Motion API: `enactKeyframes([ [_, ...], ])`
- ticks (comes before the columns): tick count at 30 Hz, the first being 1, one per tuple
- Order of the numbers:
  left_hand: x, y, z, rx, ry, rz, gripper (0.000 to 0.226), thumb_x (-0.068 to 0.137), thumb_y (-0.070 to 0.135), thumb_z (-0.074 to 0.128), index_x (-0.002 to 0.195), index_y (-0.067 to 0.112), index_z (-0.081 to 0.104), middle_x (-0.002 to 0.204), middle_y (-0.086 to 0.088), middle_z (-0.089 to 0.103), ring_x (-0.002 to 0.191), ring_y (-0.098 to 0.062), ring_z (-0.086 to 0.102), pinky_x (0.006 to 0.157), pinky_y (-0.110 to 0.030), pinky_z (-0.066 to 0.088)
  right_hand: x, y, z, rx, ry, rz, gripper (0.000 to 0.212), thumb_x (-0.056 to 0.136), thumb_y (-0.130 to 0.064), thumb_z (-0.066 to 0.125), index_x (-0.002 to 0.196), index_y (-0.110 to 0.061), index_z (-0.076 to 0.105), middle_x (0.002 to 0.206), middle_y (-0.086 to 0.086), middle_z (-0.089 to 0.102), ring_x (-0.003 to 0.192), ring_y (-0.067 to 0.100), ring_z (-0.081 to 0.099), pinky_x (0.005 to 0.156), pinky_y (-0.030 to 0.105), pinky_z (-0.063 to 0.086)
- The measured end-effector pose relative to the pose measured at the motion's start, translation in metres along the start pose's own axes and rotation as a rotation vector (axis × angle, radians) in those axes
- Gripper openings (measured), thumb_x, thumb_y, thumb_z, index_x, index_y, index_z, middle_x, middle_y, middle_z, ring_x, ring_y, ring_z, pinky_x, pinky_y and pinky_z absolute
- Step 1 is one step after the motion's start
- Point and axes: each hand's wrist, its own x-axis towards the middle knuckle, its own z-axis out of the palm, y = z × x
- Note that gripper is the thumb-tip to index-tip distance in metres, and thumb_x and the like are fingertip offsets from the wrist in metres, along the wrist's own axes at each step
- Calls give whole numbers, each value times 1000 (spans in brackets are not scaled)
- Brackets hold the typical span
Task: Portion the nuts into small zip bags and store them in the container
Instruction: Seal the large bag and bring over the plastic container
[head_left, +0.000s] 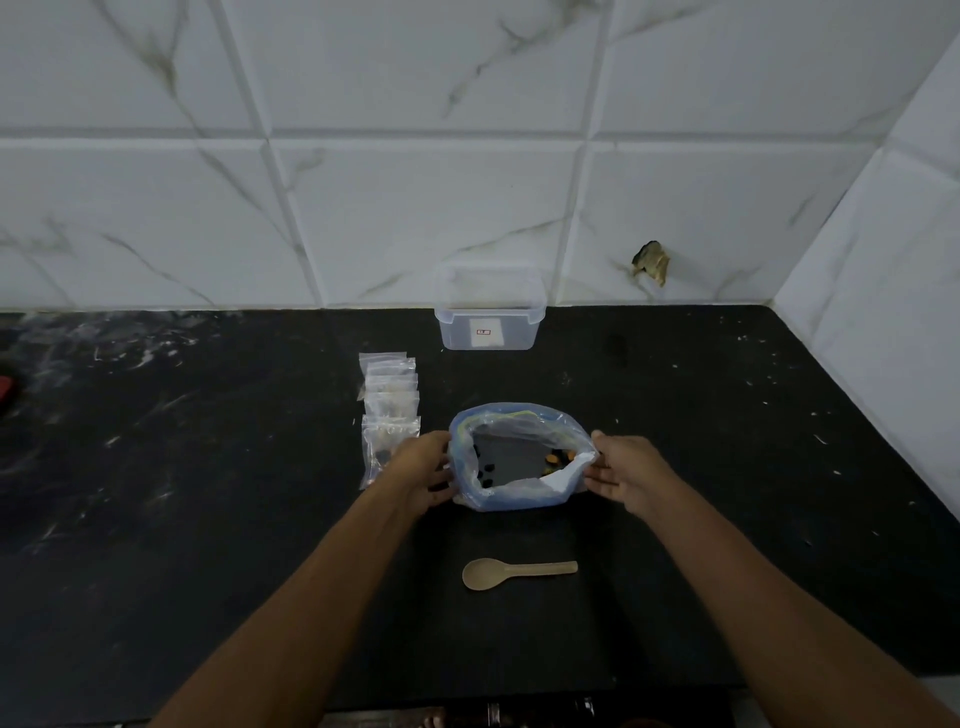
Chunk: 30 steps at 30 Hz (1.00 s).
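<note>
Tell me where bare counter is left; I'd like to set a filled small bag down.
Bare patches: right of the big bag, out to the tiled side wall; left of the small zip bags; between container and big bag. Crowded: where both hands, left and right, hold the big bag, with the spoon just below.

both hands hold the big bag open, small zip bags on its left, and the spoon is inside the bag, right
Not quite. The head view shows the spoon lying on the counter in front of the big bag, not inside. The left hand, right hand and small zip bags are as stated.
</note>
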Motion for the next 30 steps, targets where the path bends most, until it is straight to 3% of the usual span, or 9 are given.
enactKeyframes([
  [5, 0, 2, -1, -81, -14, -52, 18, 101, 18, 48, 104, 9, 63, 101, -13, 68, 94, -25, 64, 72, -39, 52, -3, -5, -9, 52, -96, 127, 7, 90, -4, 60, 95, -10, 61, 96, 11, 66, 96, 23, 62, 88, 40, 48],
  [8, 0, 4, -1, -79, -46, -65, 14, 99, 18, 54, 101, 10, 65, 95, -12, 68, 90, -24, 64, 69, -36, 52, -3, -7, -12, 26, -130, 145, 13, 89, -5, 62, 101, -11, 61, 103, 12, 68, 102, 27, 62, 90, 46, 48],
  [14, 2, 13, -5, -92, -148, -106, 20, 93, 20, 63, 108, 8, 64, 105, -14, 66, 98, -26, 63, 79, -37, 54, 0, -12, -17, 15, -165, 119, 24, 85, -9, 70, 107, -12, 60, 105, 11, 69, 94, 23, 64, 72, 35, 51],
  [17, 1, 16, -7, -94, -211, -108, 23, 92, 14, 62, 114, 7, 62, 105, -15, 67, 93, -27, 65, 76, -38, 55, 0, -15, -19, 14, -156, 125, 29, 82, -8, 72, 110, -10, 62, 109, 12, 66, 94, 21, 61, 65, 30, 49],
  [21, 4, 17, -9, 168, -122, 132, 8, 92, 7, 59, 99, 10, 58, 108, -16, 64, 92, -25, 67, 68, -35, 57, -4, -17, -19, -67, -84, 36, 16, 87, -1, 64, 100, -9, 63, 97, 11, 62, 82, 18, 57, 63, 26, 47],
  [24, 7, 8, -4, 637, 139, 568, 8, 92, 9, 60, 86, 13, 57, 91, -9, 65, 84, -21, 67, 71, -35, 58, 1, -9, -13, -530, 208, -293, 17, 86, -5, 64, 94, -15, 54, 92, 5, 58, 77, 16, 58, 61, 28, 51],
  [26, 8, 0, 2, 691, 238, 738, 13, 92, 9, 61, 82, 16, 56, 84, -6, 64, 81, -20, 65, 71, -35, 57, 2, -4, -8, -667, 297, -448, 17, 86, -7, 64, 94, -16, 52, 88, 1, 56, 77, 15, 59, 67, 34, 56],
  [28, 8, 1, 3, 595, 213, 681, 9, 93, 13, 61, 86, 16, 56, 88, -7, 65, 81, -20, 65, 69, -34, 56, 1, -8, -12, -572, 170, -340, 16, 87, -9, 65, 99, -16, 56, 93, 2, 59, 85, 16, 62, 77, 36, 57],
  [30, 9, 9, -2, 403, 92, 458, 7, 94, 17, 62, 95, 12, 57, 98, -12, 66, 87, -23, 67, 72, -35, 57, -3, -17, -23, -317, -70, -99, 19, 87, -15, 67, 105, -12, 62, 103, 9, 65, 96, 21, 63, 82, 35, 54],
])
